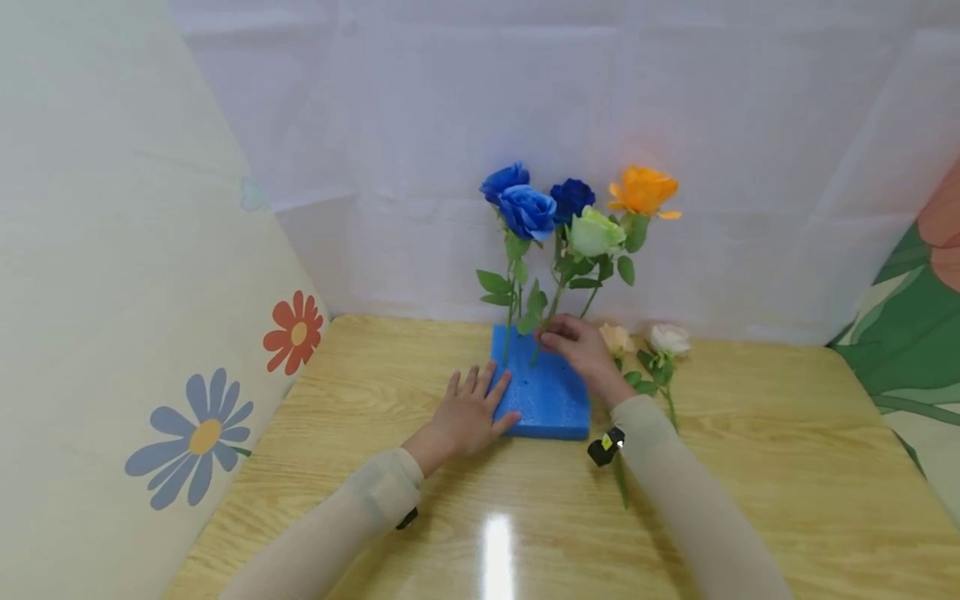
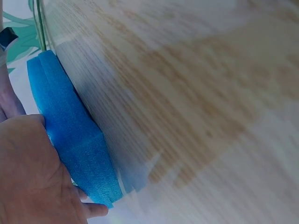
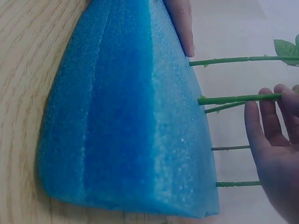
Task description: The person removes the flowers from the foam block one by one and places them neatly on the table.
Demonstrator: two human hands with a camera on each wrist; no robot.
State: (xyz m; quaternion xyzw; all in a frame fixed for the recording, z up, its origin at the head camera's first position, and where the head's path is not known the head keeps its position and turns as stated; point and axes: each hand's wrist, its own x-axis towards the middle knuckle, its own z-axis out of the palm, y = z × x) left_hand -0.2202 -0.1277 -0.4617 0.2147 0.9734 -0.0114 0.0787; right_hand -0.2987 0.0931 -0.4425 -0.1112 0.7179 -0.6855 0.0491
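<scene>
My right hand (image 1: 583,348) pinches the green stem of a pale green rose (image 1: 597,232) between thumb and fingertips. That stem (image 3: 224,100) meets the top face of a blue foam block (image 1: 542,404) at its lower end; whether it is pushed in cannot be told. My left hand (image 1: 467,414) rests on the block's left edge, fingers spread and straight. Standing in the block are two blue roses (image 1: 527,212) on the left, a dark blue rose (image 1: 573,198) and an orange rose (image 1: 643,192) towards the back. Leaves and my right hand partly hide their stems.
A peach rose (image 1: 617,339) and a white rose (image 1: 670,338) lie on the wooden table (image 1: 757,450) right of the block, partly behind my right forearm. A white cloth backdrop (image 1: 420,150) rises behind the table. A flower-printed panel (image 1: 97,292) stands on the left.
</scene>
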